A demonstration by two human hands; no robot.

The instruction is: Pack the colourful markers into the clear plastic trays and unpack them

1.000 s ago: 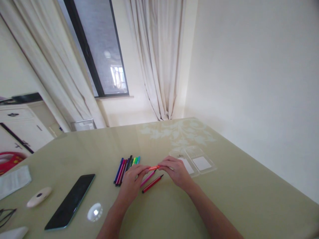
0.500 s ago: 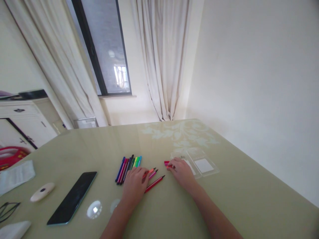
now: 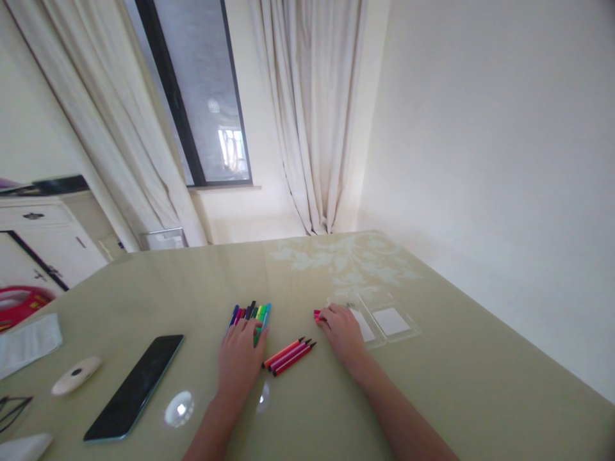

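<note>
My left hand (image 3: 241,358) lies over a row of coloured marker pens (image 3: 237,314), its thumb and fingers apart around a green marker pen (image 3: 257,336). The fingers partly hide the row. To the right of that hand, three uncapped marker pens in orange, pink and red (image 3: 292,357) lie side by side, dark tips pointing away to the right. My right hand (image 3: 343,336) has its fingers closed over small red and orange pieces (image 3: 316,315) that look like pen caps. Beside it, a clear plastic case (image 3: 407,324) with white inserts lies unfolded, partly covered by that hand.
A dark phone (image 3: 134,387) rests left of my left arm. Farther left are a white oval object (image 3: 77,376), a pale folded cloth or mask (image 3: 29,336), glasses (image 3: 12,410) and a white object at the corner. The tabletop (image 3: 192,282) meets a wall at right.
My left hand has moved left, off the orange and pink marker pens and onto the row. Those two now lie alongside the red one. The right hand stays over the small pieces.
</note>
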